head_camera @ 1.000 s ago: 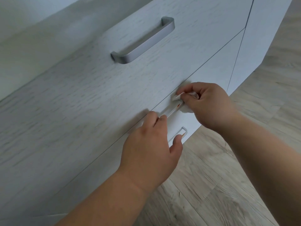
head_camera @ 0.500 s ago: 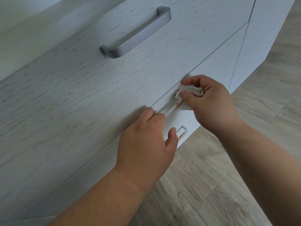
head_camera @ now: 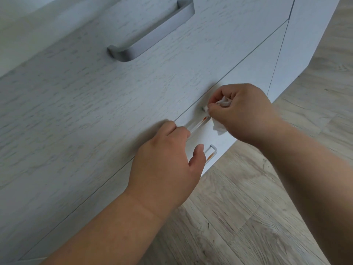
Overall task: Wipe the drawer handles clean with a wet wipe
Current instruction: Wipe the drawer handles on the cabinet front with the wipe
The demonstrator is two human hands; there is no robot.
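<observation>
- We pinch the wipe [head_camera: 219, 104] in our right hand [head_camera: 246, 113], fingers curled round the wad and thumb and forefinger pressing it onto the far end of the middle handle [head_camera: 196, 124]. Judged reason: a tight pinch puts pressure on the corner post, where grime would collect.
- A loose flap of wipe hangs below the hand against the drawer front [head_camera: 240, 73]; it touches no handle.
- Our left hand [head_camera: 166, 159] sits at the near end of the same handle, fingertips curled over the bar, thumb free and pointing at the bottom handle [head_camera: 210, 153]. We judge it steadies the drawer so it does not slide under the rubbing.
- An orange-red streak shows on the middle handle just beside the wipe, and another on the bottom handle. Reflection or residue: we cannot tell.
- Top handle [head_camera: 150, 33]: flat metal bar, matte grey, rounded bends at both ends, standing proud of its drawer. Neither hand is near it.
- The middle and bottom handles look the same shape but appear glossy and pale at this steep angle; the bottom one is mostly hidden behind our left thumb.
- Drawer fronts: pale whitewashed wood grain, fine streaks, thin dark gaps between the panels.
- Floor [head_camera: 248, 217]: grey-brown planks with visible grain, lying right of and below the cabinet.
- Judgement: mid-task, middle handle in hand, bottom handle likely not yet wiped.
</observation>
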